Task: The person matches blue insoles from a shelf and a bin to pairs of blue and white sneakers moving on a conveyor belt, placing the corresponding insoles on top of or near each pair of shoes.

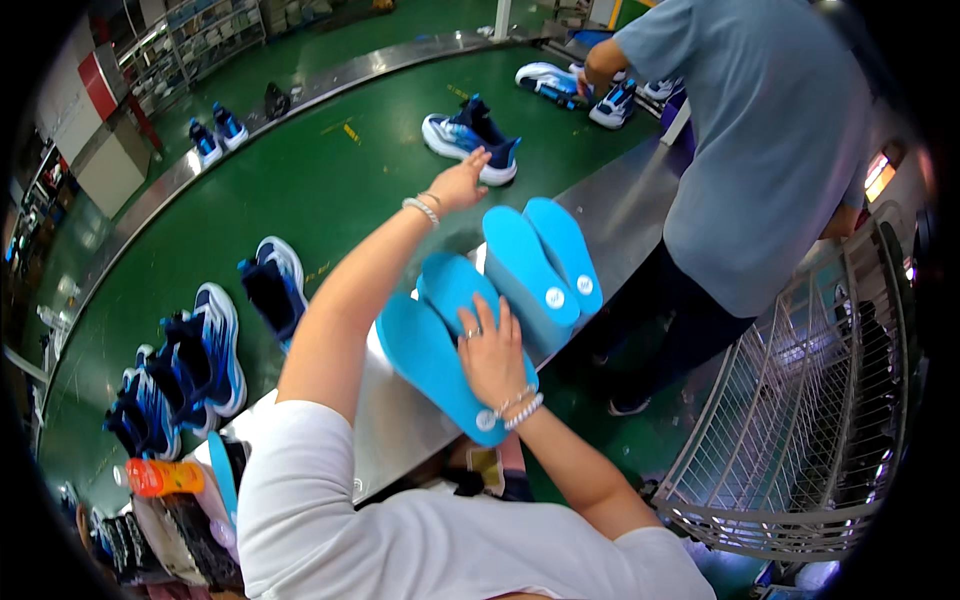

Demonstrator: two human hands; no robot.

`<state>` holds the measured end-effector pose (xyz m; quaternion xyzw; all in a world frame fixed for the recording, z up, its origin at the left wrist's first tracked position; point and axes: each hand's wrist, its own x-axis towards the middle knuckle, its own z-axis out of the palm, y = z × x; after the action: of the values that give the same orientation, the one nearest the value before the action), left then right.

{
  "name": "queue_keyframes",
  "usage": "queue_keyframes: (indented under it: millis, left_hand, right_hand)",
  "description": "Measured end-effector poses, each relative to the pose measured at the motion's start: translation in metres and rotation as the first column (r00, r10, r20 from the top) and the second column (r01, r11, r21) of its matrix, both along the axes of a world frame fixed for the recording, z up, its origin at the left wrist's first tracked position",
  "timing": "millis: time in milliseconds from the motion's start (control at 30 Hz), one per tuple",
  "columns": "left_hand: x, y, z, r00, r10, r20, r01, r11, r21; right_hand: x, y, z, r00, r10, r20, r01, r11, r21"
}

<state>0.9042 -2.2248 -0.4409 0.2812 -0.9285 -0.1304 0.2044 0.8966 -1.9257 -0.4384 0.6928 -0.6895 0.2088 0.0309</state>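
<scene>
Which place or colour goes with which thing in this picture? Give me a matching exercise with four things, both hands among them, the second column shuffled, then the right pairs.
Things:
1. Left hand
2. Bottle
3. Right hand
4. Rack

Places and colours:
A. Laid on light-blue insoles
B. Grey metal wire, at the right of the picture
C. Orange, at the lower left of the picture
D. Reaching to the edge of a blue-and-white shoe

Right pairs: 1-D, 2-C, 3-A, 4-B
</scene>
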Motion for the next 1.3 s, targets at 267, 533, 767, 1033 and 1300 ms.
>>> queue_keyframes:
  millis: [267,533,767,1033,1300]
  left_hand:
    - [-0.065,-0.043,-0.028,0.983,0.160,-0.089,-0.147,0.979,0.140]
    - [0.041,0.009,-0.005,0.970,0.204,0.131,-0.191,0.976,-0.109]
    - [0.183,0.090,0.012,0.935,0.294,0.196,-0.287,0.956,-0.066]
    - [0.248,0.146,0.027,0.965,0.186,0.184,-0.223,0.952,0.208]
    - [0.266,0.112,-0.002,0.767,0.611,-0.196,-0.617,0.786,0.038]
  right_hand:
    - [-0.003,0.002,0.000,1.000,-0.014,-0.007,0.015,0.999,0.044]
    - [-0.003,0.001,-0.006,0.999,-0.019,-0.043,0.019,1.000,-0.016]
    - [-0.017,-0.009,-0.006,0.971,-0.029,0.239,0.031,1.000,-0.002]
    - [-0.039,-0.018,0.033,0.992,-0.098,-0.085,0.129,0.827,0.547]
    - [-0.014,-0.019,0.091,0.967,-0.034,-0.252,0.109,0.951,0.288]
